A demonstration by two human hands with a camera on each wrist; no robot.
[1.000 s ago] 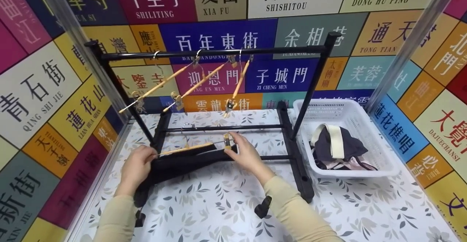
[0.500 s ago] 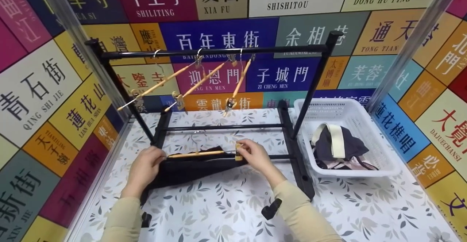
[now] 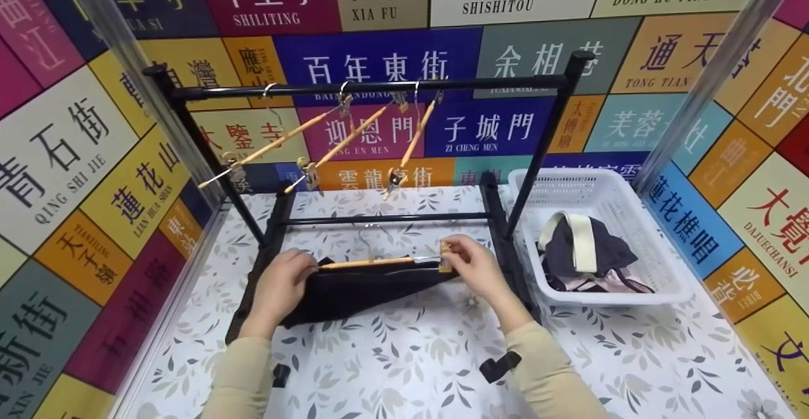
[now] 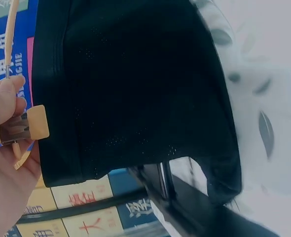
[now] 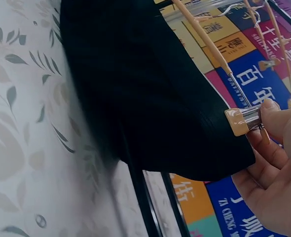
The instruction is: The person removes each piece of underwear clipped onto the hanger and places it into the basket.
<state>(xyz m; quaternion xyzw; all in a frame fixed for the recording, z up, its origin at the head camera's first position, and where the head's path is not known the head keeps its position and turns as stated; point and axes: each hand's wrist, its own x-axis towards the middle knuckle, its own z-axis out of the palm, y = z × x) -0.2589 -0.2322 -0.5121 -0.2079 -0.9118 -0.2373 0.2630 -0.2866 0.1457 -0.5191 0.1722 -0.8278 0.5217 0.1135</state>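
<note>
A black garment (image 3: pixel 354 296) hangs from a wooden clip hanger (image 3: pixel 366 262) in front of the rack, both wooden-padded clips biting its seamed top edge. My left hand (image 3: pixel 284 283) grips the hanger's left end, thumb and finger on the metal rod beside the left clip (image 4: pixel 37 122). At the other end, my right hand (image 3: pixel 475 267) pinches the right clip (image 5: pixel 244 119) between thumb and fingers. In the right wrist view the cloth (image 5: pixel 150 94) hangs down below that clip. The hanger's metal hook (image 3: pixel 364 236) points up.
A black garment rack (image 3: pixel 493 84) stands behind the hands, with three bare clip hangers (image 3: pixel 354 134) on its top bar. To the right, a white plastic basket (image 3: pixel 679 280) holds dark and pink clothes (image 3: pixel 588 248). Patterned sheeting (image 3: pixel 404 368) covers the table.
Both hands have carried the hanger and black garment to the right. The hanger has levelled out and the right hand has stayed at the right clip.
</note>
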